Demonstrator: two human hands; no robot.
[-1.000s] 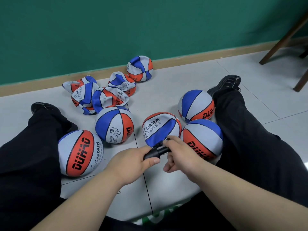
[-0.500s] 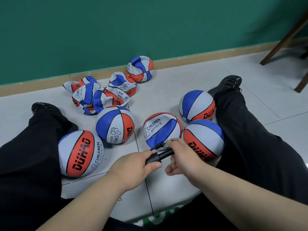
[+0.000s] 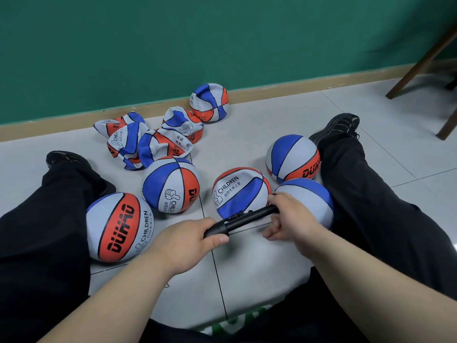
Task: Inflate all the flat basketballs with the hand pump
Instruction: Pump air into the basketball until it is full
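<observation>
Position: the person sits on the tiled floor (image 3: 259,263) with legs spread. All the balls lie between and ahead of the legs.
Hand pump: the black hand pump (image 3: 243,219) is held low and nearly level, just in front of the ball being filled. A short hose near its middle leads toward that ball, but the connection is too small to confirm.
Left hand: the left hand (image 3: 188,241) is wrapped round the near end of the pump, with the thumb lying along it.
Right hand: the right hand (image 3: 289,219) is curled round the far end of the pump.
Ball in work: the CHILDREN ball (image 3: 241,194) rests on the floor just beyond the pump. Its outline is not fully round, so it is judged partly filled and not finished.
Done: four round basketballs (image 3: 170,184) appear firm. One is by the left leg, one is at centre and two are by the right leg, the nearer of these partly hidden behind the right hand.
Outstanding: five flat basketballs (image 3: 163,144) lie crumpled near the green wall (image 3: 222,33). Four are in a heap. One sits apart by the skirting, dented but holding some shape.
Assessment: four of ten look complete, one is in progress and five are untouched, which puts the task under half done.
</observation>
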